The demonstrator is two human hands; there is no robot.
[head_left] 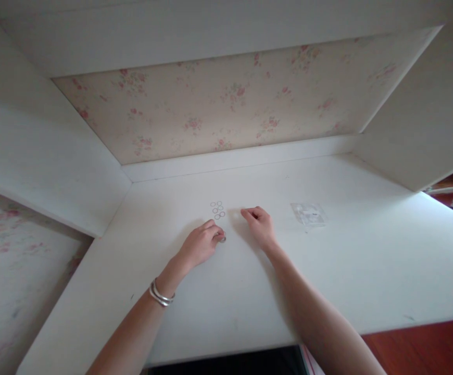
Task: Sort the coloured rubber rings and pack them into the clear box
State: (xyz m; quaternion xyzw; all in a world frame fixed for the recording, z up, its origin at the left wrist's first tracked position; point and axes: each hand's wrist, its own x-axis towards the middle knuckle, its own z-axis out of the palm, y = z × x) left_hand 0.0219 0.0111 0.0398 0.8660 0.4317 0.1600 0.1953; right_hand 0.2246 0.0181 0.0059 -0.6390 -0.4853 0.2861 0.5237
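1. Two hands on white desk (328, 271). Left hand (200, 244), bangles (161, 295) on wrist, fingers curled, pinching small ring (222, 238) against the desktop.
2. Ring cluster (217, 209) lies flat just beyond left fingertips, between both hands; round, so no long axis or pointing direction.
3. Right hand (261, 224) loosely curled, knuckles down; can't tell if it holds anything.
4. Clear plastic bag (308, 213) right of that hand, apart.
5. Risk: pinched ring could slip, roll off the desk; a sweeping hand could scatter the cluster.
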